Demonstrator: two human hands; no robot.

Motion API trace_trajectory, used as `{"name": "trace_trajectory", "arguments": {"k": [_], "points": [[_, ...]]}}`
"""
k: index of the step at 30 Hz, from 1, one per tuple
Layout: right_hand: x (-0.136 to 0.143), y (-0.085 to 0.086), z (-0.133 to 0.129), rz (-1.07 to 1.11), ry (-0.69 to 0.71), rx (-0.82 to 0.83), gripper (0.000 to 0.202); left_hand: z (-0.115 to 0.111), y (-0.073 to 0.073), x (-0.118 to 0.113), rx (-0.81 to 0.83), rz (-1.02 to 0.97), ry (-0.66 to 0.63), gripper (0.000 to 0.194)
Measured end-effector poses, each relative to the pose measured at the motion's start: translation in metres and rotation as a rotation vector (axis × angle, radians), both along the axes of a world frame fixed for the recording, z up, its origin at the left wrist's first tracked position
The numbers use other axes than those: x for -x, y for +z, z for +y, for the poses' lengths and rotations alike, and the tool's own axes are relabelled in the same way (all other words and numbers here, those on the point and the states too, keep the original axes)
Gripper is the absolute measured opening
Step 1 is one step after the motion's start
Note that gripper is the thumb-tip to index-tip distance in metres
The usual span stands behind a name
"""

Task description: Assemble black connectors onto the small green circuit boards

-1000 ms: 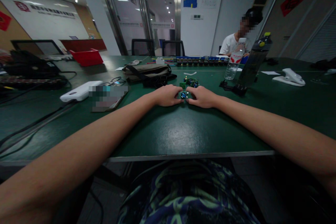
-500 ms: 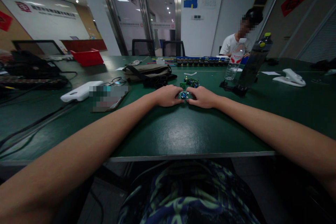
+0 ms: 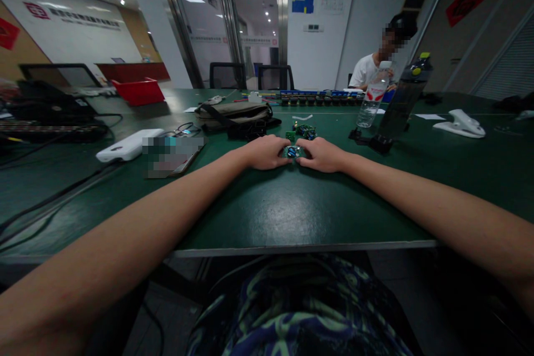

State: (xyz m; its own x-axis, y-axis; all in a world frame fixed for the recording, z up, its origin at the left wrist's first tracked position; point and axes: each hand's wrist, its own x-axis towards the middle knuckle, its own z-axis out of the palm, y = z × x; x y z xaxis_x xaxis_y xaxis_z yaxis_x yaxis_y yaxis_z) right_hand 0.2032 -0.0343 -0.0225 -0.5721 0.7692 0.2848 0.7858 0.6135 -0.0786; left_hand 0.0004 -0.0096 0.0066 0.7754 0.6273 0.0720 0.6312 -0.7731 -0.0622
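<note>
A small green circuit board (image 3: 293, 151) with blue and dark components lies between my two hands, low over the table or on it; I cannot tell which. My left hand (image 3: 267, 152) grips its left end between thumb and fingers. At the opposite end, my right hand (image 3: 320, 154) pinches it the same way. Just beyond my fingers lie more green circuit boards (image 3: 307, 131), close together on the dark green table (image 3: 287, 206).
Left of my hands are a grey bag (image 3: 233, 115), a white device (image 3: 129, 144) with cables and a red bin (image 3: 139, 92). To the right stand a water bottle (image 3: 372, 101), a tall dark bottle (image 3: 403, 100) and a white object (image 3: 463, 125). A person (image 3: 367, 71) sits across the table.
My hands and the circuit board stay where they were. Across the table, the person's hand has come up slightly near the water bottle.
</note>
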Motion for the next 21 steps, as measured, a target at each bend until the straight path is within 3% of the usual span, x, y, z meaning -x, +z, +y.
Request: {"name": "trace_trajectory", "arguments": {"k": [21], "points": [[-0.0008, -0.0005, 0.0005, 0.011, 0.007, 0.009, 0.025, 0.0002, -0.0007, -0.0007, 0.001, 0.005, 0.0, 0.022]]}}
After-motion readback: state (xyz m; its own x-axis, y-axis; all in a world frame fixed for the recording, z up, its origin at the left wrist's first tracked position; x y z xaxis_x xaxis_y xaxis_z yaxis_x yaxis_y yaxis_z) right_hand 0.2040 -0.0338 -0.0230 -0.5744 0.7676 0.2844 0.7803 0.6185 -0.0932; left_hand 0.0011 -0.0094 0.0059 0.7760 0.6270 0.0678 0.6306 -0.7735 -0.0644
